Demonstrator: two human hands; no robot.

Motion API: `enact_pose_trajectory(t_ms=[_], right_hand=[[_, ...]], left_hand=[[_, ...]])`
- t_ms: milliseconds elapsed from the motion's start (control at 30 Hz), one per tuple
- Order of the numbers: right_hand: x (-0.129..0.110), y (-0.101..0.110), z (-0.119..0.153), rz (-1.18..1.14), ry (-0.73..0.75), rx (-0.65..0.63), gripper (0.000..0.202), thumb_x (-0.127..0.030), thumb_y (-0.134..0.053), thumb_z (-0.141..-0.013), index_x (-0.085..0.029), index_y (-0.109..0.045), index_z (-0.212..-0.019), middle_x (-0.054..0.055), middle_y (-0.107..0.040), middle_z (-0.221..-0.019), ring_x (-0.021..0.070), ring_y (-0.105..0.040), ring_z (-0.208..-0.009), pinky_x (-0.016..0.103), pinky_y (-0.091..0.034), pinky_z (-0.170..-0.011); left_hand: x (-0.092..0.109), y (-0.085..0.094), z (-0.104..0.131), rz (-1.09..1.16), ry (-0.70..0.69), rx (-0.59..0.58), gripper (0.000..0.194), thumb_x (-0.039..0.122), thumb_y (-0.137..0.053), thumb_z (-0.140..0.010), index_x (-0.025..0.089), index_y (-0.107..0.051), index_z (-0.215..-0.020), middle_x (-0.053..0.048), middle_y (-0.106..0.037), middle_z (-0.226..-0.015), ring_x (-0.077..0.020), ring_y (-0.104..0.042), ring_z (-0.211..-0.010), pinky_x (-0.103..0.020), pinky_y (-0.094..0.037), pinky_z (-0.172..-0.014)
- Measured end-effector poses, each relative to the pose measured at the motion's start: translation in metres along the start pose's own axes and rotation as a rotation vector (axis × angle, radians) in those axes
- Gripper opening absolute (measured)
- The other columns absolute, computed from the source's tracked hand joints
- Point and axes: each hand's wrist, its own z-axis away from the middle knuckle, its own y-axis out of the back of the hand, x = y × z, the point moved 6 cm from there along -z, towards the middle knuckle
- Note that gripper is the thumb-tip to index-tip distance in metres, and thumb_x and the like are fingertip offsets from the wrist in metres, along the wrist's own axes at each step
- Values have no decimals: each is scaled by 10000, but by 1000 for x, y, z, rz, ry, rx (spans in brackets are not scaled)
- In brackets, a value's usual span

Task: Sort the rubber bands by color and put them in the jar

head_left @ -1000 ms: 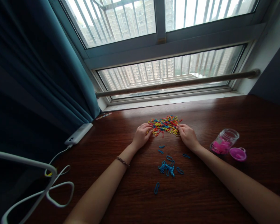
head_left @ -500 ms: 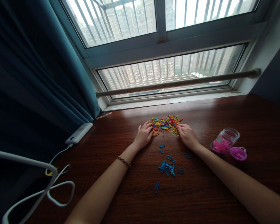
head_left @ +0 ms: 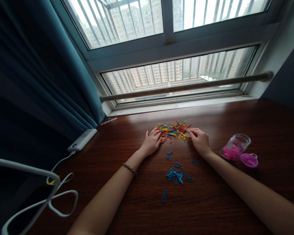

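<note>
A heap of small rubber bands (head_left: 173,129) in red, yellow and blue lies on the dark wooden table. My left hand (head_left: 151,142) rests at the heap's left edge, fingers spread and touching the bands. At the right edge, my right hand (head_left: 199,140) has thumb and forefinger pinched together beside the bands; whatever is between the fingertips is too small to make out. Nearer to me, between my forearms, sits a loose pile of blue rubber bands (head_left: 175,175), with several single blue ones scattered round it.
To the right a clear jar (head_left: 236,147) with pink bands inside leans over beside its pink lid (head_left: 249,160). On the left lie a white power bank (head_left: 82,141) and a white cable (head_left: 63,192). A blue curtain (head_left: 80,75) and a window with a rail (head_left: 186,87) border the table.
My right hand has shifted slightly to the right, its fingertips drawn to the outer edge of the heap. My left hand stays almost where it was.
</note>
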Motion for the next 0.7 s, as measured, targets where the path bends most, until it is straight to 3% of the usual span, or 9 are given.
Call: enact_pose_trajectory(t_ms=[200,467,700], right_hand=[[8,1,0,-87,-65,23,189,-263,-519,-714,-183,-684,-762,55,-674,-843,185,-609,-783,310,-467,-742],[16,-1,0,-112,-149,10,208,-290,-530,-674,-172,-683,-753,52,-680,-758,183,-616,-692,300,-474,-667],[20,0,0,-39,-186,25,200,-260,-511,-684,-178,-679,-756,42,-682,-739,179,-611,-669,291,-447,-673]], left_hand=[[1,3,0,9,-13,32,344,305,-384,-858,196,-467,-1174,-104,-460,-1240,-246,-302,-1237,-569,-172,-1001],[-5,22,4,230,1,303,248,179,-413,-830,162,-526,-1050,-105,-525,-1076,-197,-508,-1018,-354,-414,-915],[-13,28,7,267,64,436,70,155,-494,-783,176,-534,-837,-46,-562,-874,-163,-545,-845,-305,-466,-784]])
